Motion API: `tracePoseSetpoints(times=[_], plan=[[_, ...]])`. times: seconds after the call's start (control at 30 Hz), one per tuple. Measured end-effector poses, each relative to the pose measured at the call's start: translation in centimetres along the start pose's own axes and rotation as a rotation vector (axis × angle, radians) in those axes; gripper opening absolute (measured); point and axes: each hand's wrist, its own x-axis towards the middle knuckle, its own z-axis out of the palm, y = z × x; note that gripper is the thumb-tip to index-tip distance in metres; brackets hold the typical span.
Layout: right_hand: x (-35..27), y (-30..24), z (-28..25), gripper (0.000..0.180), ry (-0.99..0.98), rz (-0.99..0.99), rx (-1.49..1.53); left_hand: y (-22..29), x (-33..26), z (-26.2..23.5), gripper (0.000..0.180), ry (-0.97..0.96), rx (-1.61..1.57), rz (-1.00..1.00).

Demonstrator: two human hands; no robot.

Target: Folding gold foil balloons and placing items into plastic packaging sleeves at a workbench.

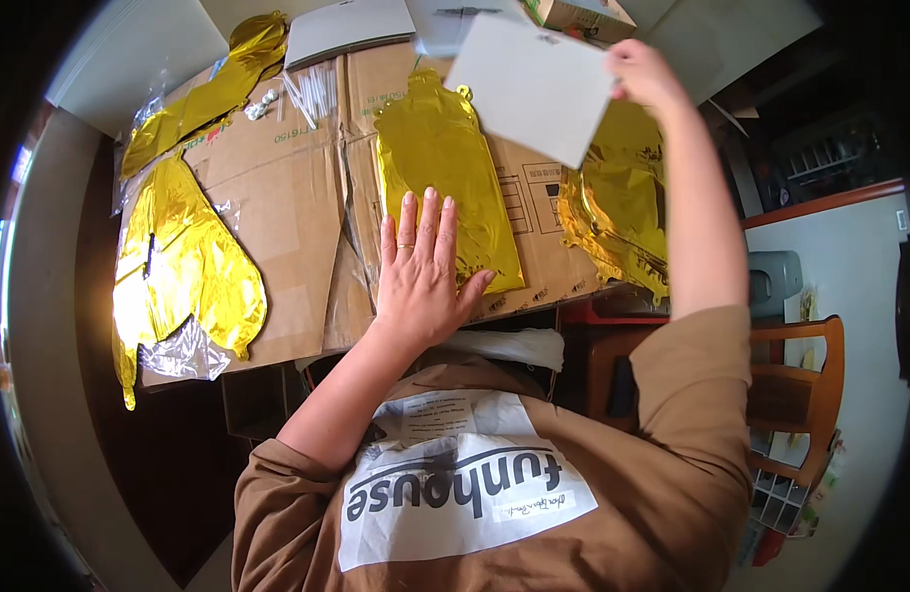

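My left hand (420,259) lies flat with its fingers stretched out on the lower part of a folded gold foil balloon (440,138). Up at the right, my right hand (644,77) pinches the upper right corner of a white card sheet (534,91). The sheet is tilted and held above the surface, just right of the balloon's top and partly over another gold foil balloon (622,178). Flattened cardboard (297,217) lies under the balloons.
At the left lies a spread gold foil balloon (193,261) that hangs over the cardboard's edge; another gold balloon (203,99) lies behind it. White straws (315,94) and a stack of white sheets (348,30) are at the back. A wooden chair (832,385) stands right.
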Motion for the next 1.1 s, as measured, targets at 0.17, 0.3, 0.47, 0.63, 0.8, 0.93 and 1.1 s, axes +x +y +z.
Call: tracePoseSetpoints(times=[0.17,0.3,0.47,0.63,0.8,0.93,1.1], plan=[[-9.1,-3.0,-12.7,0.019,0.087,-0.056,0.115,-0.2,-0.3,0.2,0.09,0.023,-0.009,-0.018],[-18.2,-5.4,-13.3,0.01,-0.234,0.152,0.142,-0.2,-0.3,0.2,0.088,0.021,-0.016,-0.025],[-20.7,-2.5,-6.5,0.009,-0.526,0.336,0.127,-0.2,-0.3,0.0,0.086,0.04,-0.021,-0.028],[-19.6,-1.5,0.5,0.006,-0.706,0.417,0.101,-0.4,-0.2,0.2,0.085,0.032,-0.035,-0.033],[-18.0,-4.2,8.7,0.011,-0.595,0.319,0.115,-0.4,-0.2,0.0,0.085,0.023,-0.062,-0.009],[-17.3,-7.1,11.4,0.015,-0.415,0.245,0.12,-0.2,-0.5,-0.3,0.084,0.037,-0.034,0.031],[-21.0,-6.3,12.9,0.018,0.272,-0.447,-0.398,0.0,-0.8,-0.3,0.079,0.096,-0.101,0.027]])
